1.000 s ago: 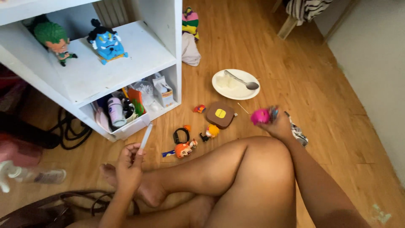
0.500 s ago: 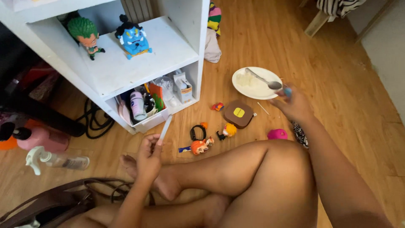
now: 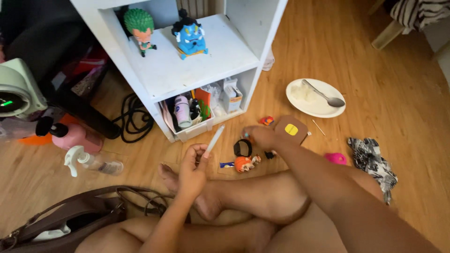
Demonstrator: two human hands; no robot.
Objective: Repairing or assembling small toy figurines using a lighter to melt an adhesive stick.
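1. Wooden floor (image 3: pixel 384 61), seen from above while seated cross-legged; a white shelf unit (image 3: pixel 197 65) stands at the upper left.
2. Left hand (image 3: pixel 192 171): I log its grip as closed around a thin white stick (image 3: pixel 214 139), held tilted, tip pointing up toward the shelf unit.
3. Right hand (image 3: pixel 262 137): reached forward and low over the floor, fingers curled around something small; I cannot tell what it is.
4. Small figure parts, on the floor just beside the right hand: an orange-haired toy head (image 3: pixel 243 163), a black ring-shaped piece (image 3: pixel 243 148), a small red piece (image 3: pixel 267 120).
5. Brown card with a yellow patch (image 3: pixel 291 130), touching or just behind the right hand.
6. Pink item (image 3: pixel 336 158), apart to the right, beside a patterned cloth (image 3: pixel 372 159).
7. White plate (image 3: pixel 300 100) with a spoon (image 3: pixel 323 93), farther off.
8. Progress, as I judge it: two figures stand whole on the shelf; the floor pieces lie loose and unjoined, so most of the handling remains.
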